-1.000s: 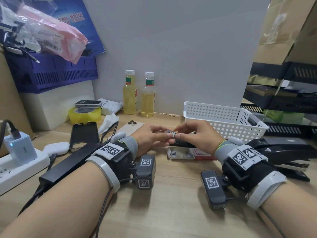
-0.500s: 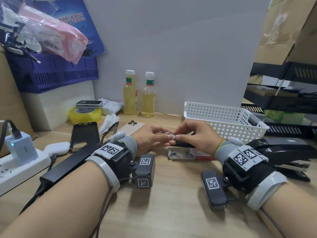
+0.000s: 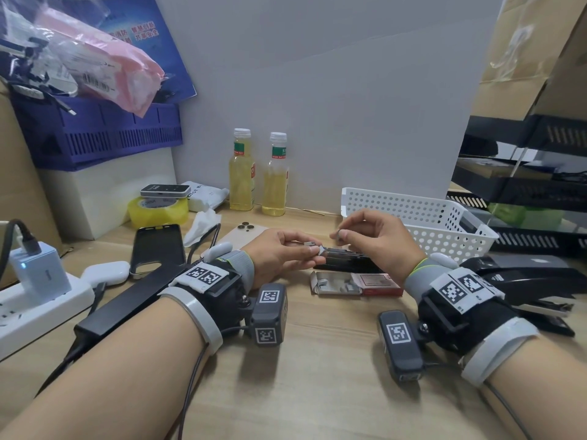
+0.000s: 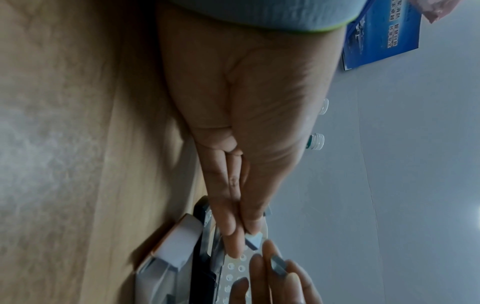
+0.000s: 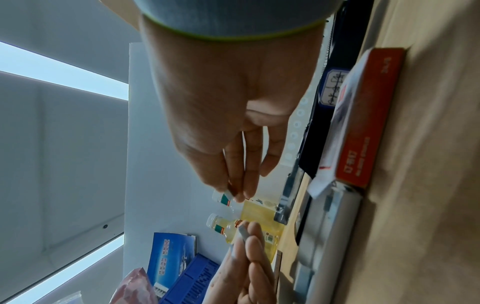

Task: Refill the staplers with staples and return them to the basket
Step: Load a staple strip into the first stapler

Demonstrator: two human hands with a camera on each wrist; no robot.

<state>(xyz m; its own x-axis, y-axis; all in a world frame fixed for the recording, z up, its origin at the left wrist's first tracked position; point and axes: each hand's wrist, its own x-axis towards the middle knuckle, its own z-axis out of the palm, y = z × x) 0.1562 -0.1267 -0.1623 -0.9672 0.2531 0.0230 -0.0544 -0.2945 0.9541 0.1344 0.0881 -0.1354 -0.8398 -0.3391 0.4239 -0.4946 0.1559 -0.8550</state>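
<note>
My left hand pinches a short strip of staples between thumb and fingers; the left wrist view shows the strip at the fingertips. My right hand is raised a little to the right and pinches a smaller piece of staples. Between and below the hands a small black stapler lies on the table. In front of it sits the open staple box with its red sleeve. The white perforated basket stands behind my right hand.
A large black stapler lies at the right by my right wrist. Two bottles of yellow liquid, a phone, a black phone case, a tape roll and a power strip crowd the left and back.
The hands were together on one staple strip. Now my right hand has lifted up and to the right with a broken-off piece, while my left keeps the rest.
</note>
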